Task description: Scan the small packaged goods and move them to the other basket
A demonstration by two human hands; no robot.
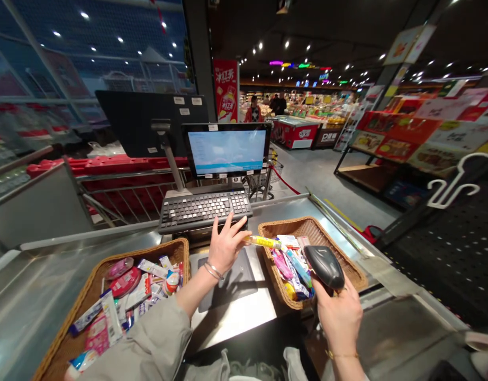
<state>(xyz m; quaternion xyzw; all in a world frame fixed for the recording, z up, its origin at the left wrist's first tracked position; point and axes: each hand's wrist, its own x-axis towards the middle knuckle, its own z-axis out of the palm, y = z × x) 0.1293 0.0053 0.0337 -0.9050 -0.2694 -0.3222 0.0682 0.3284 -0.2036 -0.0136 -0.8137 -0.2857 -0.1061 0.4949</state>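
Note:
My left hand reaches over the front right part of the black keyboard, its fingers spread at the keys. A slim yellow stick-shaped package is pinched at the thumb side of that hand and points right, over the rim of the right wicker basket. My right hand grips a black handheld barcode scanner, whose head is above the right side of this basket. Small packaged goods lie inside, partly hidden by the scanner. I cannot tell whether a fingertip presses a key.
Another wicker basket with several packaged sweets stands on the metal counter at left. Behind the keyboard rises a lit monitor, with a second dark screen beside it. A white hook hangs at right; people are far back.

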